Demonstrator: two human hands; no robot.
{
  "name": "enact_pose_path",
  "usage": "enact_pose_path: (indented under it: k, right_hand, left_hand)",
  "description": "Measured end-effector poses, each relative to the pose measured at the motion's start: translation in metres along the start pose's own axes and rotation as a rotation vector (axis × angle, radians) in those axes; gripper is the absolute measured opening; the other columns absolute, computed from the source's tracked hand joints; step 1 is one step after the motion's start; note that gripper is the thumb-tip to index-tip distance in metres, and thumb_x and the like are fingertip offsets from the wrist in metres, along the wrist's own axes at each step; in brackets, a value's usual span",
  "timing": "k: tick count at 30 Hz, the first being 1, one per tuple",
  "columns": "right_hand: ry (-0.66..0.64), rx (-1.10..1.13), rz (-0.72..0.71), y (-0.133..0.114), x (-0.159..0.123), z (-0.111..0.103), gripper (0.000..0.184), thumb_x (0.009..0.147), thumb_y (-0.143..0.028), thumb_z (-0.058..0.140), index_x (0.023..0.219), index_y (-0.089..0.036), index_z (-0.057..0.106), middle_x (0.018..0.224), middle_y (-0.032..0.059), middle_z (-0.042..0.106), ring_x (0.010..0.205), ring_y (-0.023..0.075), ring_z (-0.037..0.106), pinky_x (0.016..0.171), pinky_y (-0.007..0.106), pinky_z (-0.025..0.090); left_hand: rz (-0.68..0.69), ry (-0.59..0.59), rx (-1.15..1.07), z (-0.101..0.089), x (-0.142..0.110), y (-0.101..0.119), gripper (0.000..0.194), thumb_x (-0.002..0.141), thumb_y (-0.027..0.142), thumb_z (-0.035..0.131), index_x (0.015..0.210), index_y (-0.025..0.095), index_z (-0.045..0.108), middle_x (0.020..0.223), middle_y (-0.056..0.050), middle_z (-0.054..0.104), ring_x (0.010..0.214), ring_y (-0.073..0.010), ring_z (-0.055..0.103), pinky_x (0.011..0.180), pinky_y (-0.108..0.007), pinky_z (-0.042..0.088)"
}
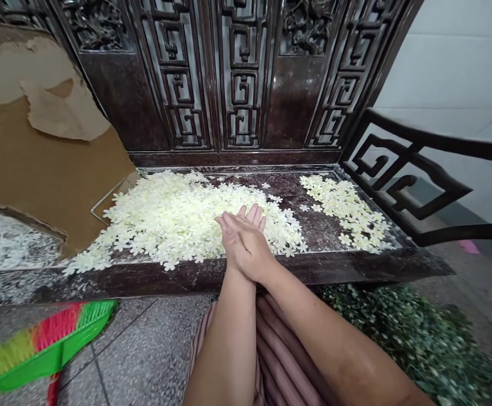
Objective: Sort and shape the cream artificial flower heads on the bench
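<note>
My right hand [252,248] lies across my left hand [256,214], palm against palm, in front of the pile of white flowers [178,208]. The fingers of both hands are stretched out, and those of the left show beyond the right. Anything between the palms is hidden; no held object shows. The flowers are small and five-petalled, pale yellow at the centre, heaped on a dark wooden bench seat [288,192]. Toward the right end of the seat lies a smaller group of the same flowers [351,211].
A torn cardboard piece [47,169] leans at the left. Carved wooden panels [241,73] rise behind, and an openwork armrest [411,169] bounds the right. On the floor are a green-framed broom [51,344] and a heap of green leaves [415,332].
</note>
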State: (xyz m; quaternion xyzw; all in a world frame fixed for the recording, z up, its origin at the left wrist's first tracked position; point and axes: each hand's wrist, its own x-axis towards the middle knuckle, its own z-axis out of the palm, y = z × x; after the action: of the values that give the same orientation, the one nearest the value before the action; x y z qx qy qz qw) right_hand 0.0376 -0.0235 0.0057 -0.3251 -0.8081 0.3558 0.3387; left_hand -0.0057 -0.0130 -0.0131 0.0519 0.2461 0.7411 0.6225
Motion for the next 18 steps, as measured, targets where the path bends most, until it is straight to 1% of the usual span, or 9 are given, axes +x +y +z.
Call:
enact_pose_path:
  k: [2,4,7,9,12,14,16,17,18]
  right_hand:
    - [0.081,0.073,-0.002,-0.001,-0.008,0.005,0.051,0.092,-0.047,0.025,0.12,-0.02,0.059,0.127,0.007,0.058,0.125,0.0196,0.045,0.109,0.042,0.029]
    - [0.19,0.168,0.019,-0.001,-0.014,0.011,0.046,0.092,-0.042,0.03,0.115,-0.018,0.062,0.12,0.0087,0.062,0.117,0.0185,0.053,0.105,0.039,0.035]
    - [0.335,0.253,0.076,0.001,-0.018,0.019,0.039,0.091,-0.038,0.035,0.1,-0.016,0.067,0.104,0.0106,0.069,0.102,0.0188,0.061,0.097,0.037,0.042]
    - [0.379,0.28,0.131,0.005,-0.015,0.021,0.036,0.09,-0.038,0.038,0.088,-0.018,0.067,0.093,0.0086,0.07,0.093,0.0186,0.063,0.095,0.038,0.043]
    - [0.406,0.426,0.243,0.014,-0.002,0.013,0.032,0.088,-0.039,0.041,0.076,-0.019,0.063,0.078,0.0049,0.069,0.078,0.0168,0.064,0.085,0.037,0.049]
    - [0.413,0.615,0.342,0.019,0.009,0.004,0.023,0.086,-0.035,0.045,0.081,-0.019,0.061,0.07,0.0027,0.068,0.061,0.014,0.061,0.071,0.033,0.053]
    - [0.357,0.782,0.397,0.021,0.015,-0.003,0.018,0.084,-0.027,0.046,0.095,-0.019,0.058,0.073,0.002,0.069,0.052,0.0116,0.057,0.062,0.03,0.054]
    - [0.315,0.815,0.388,0.021,0.016,-0.004,0.022,0.083,-0.023,0.046,0.102,-0.02,0.056,0.08,0.0029,0.07,0.054,0.0114,0.059,0.062,0.03,0.055]
    - [0.277,0.798,0.351,0.021,0.015,-0.004,0.028,0.082,-0.02,0.045,0.108,-0.02,0.055,0.089,0.0044,0.07,0.061,0.012,0.062,0.066,0.031,0.055]
  left_hand:
    - [-0.059,0.029,-0.009,-0.004,0.002,0.005,0.07,0.082,0.064,0.02,0.129,0.018,0.044,0.133,-0.017,0.048,0.126,-0.0236,0.043,0.101,-0.04,0.035]
    - [-0.047,0.068,-0.005,-0.005,0.003,0.01,0.072,0.082,0.065,0.021,0.127,0.014,0.045,0.133,-0.02,0.048,0.124,-0.0252,0.046,0.099,-0.041,0.037]
    - [-0.015,0.119,-0.004,-0.003,0.002,0.014,0.072,0.084,0.062,0.014,0.125,0.012,0.048,0.132,-0.02,0.049,0.12,-0.0249,0.05,0.098,-0.04,0.039]
    - [-0.012,0.152,-0.004,-0.001,0.001,0.014,0.072,0.086,0.059,0.011,0.122,0.012,0.051,0.13,-0.019,0.051,0.118,-0.0237,0.052,0.097,-0.037,0.041]
    - [-0.021,0.227,-0.012,0.005,0.0,0.01,0.064,0.089,0.051,0.017,0.119,0.007,0.053,0.121,-0.019,0.058,0.112,-0.0217,0.056,0.095,-0.032,0.043]
    - [-0.038,0.282,-0.033,0.01,0.0,0.007,0.058,0.091,0.044,0.021,0.118,0.005,0.054,0.111,-0.017,0.063,0.108,-0.02,0.058,0.093,-0.029,0.044]
    - [-0.081,0.272,-0.073,0.013,0.001,0.005,0.056,0.091,0.042,0.024,0.118,0.004,0.053,0.105,-0.016,0.066,0.107,-0.019,0.059,0.093,-0.028,0.044]
    - [-0.101,0.248,-0.09,0.014,0.002,0.004,0.056,0.09,0.043,0.025,0.119,0.004,0.053,0.104,-0.016,0.066,0.107,-0.0192,0.059,0.094,-0.029,0.044]
    - [-0.119,0.222,-0.098,0.014,0.003,0.004,0.057,0.09,0.045,0.027,0.121,0.004,0.052,0.105,-0.016,0.066,0.108,-0.0198,0.058,0.095,-0.031,0.043]
